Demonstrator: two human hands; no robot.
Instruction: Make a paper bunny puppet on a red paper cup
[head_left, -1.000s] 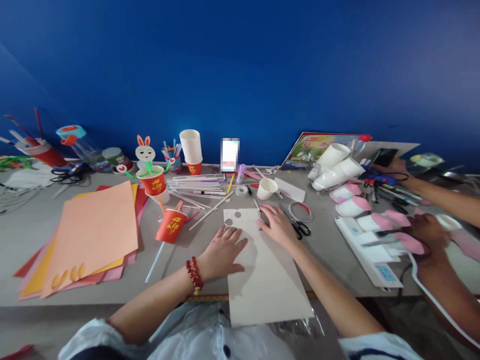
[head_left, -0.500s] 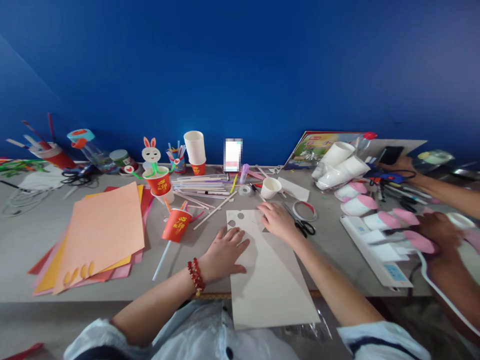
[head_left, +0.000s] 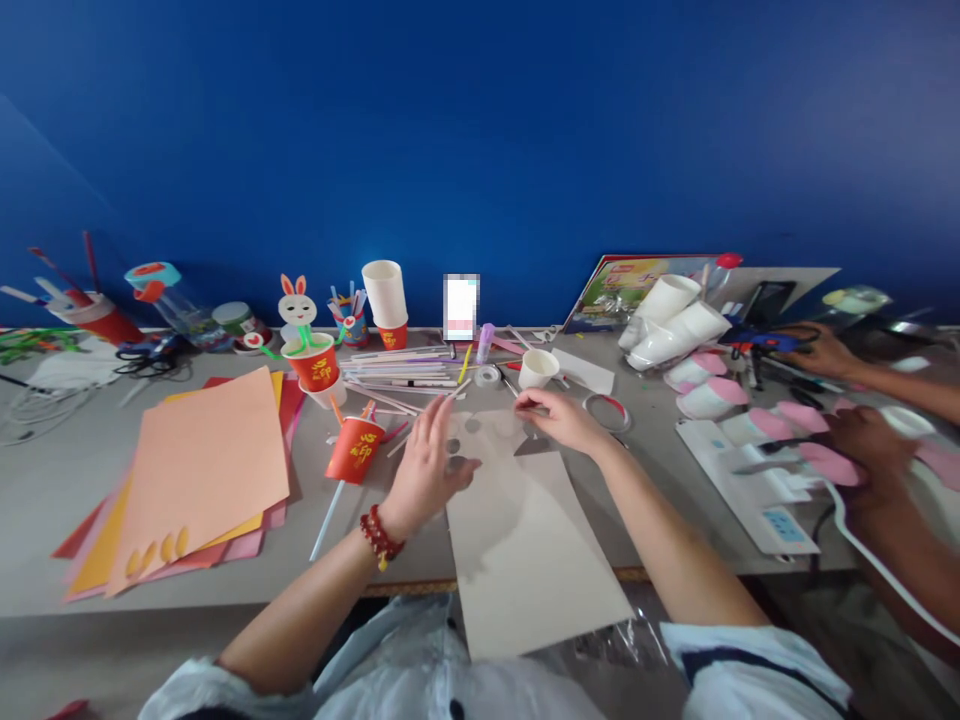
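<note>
A white sheet of paper point(head_left: 532, 560) with several round cut-outs near its far end lies in front of me, its near end overhanging the table edge. My left hand point(head_left: 429, 462), a red bead bracelet at its wrist, is raised over the sheet's left side, fingers stretched and apart, holding nothing. At the far right part of the sheet, my right hand point(head_left: 559, 418) has thumb and fingers pinched together on the paper's edge. A white paper cup point(head_left: 538, 368) stands just beyond that hand. Left of my left hand lies a red paper cup point(head_left: 355, 448) with a straw.
Stacked coloured paper point(head_left: 217, 465) lies at the left. Straws point(head_left: 405, 368) and a cup with a rabbit figure point(head_left: 313, 362) are behind. A tape roll point(head_left: 609, 412) lies right of my hand. A power strip point(head_left: 742, 490) and another person's hands point(head_left: 874, 445) are farther right.
My left hand has lifted off the sheet, fingers now pointing up. My right hand has gone from lying flat to pinching the paper's edge. The view has shifted slightly.
</note>
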